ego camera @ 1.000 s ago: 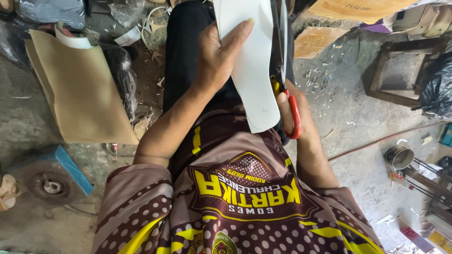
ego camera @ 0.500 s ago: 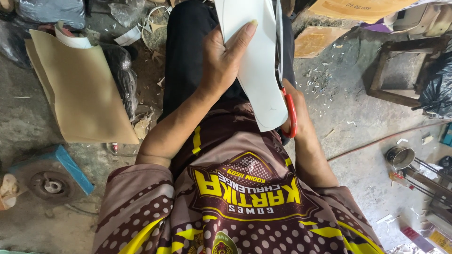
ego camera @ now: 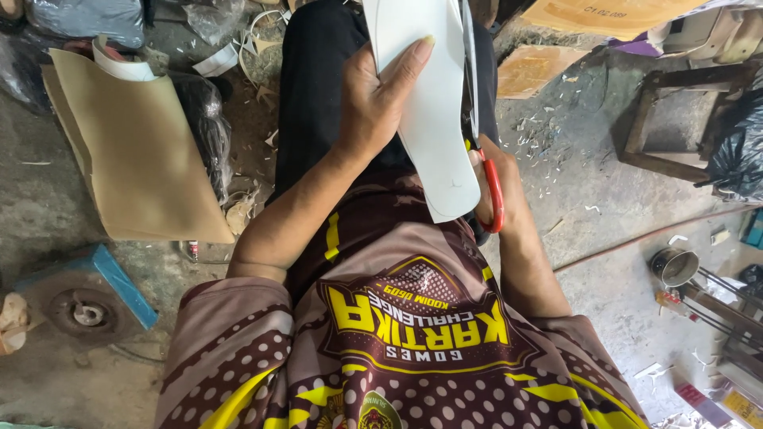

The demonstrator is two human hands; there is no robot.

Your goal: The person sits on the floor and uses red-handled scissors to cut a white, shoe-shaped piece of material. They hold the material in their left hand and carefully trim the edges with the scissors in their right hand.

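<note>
- since the earlier frame the white sole-shaped sheet (ego camera: pixel 429 119) has slid a little further down toward the body, and the scissors (ego camera: pixel 481 151) have advanced along its right edge.
- left hand (ego camera: pixel 377 99): closed on the sheet, fingers spread flat over its upper face, thumb hidden beneath; it holds the piece over the lap, above the black trousers (ego camera: pixel 318 95).
- right hand (ego camera: pixel 497 187): wrapped around the red handles of the scissors, mostly hidden behind the sheet; the blades run up along the sheet's right edge, and how far they are parted cannot be told.
- step in hand, as judged: trimming the outline of the sheet along its right side, with the rounded near end looking already shaped.
- next move, as judged: it calls for turning the sheet with the left hand so the blades follow the curve, keeping the fingers away from the cutting line.
- surroundings: a tan sheet of board (ego camera: pixel 135 151) lies on the floor to the left, a wooden stool (ego camera: pixel 660 119) stands to the right, and offcuts litter the concrete floor (ego camera: pixel 556 127).
</note>
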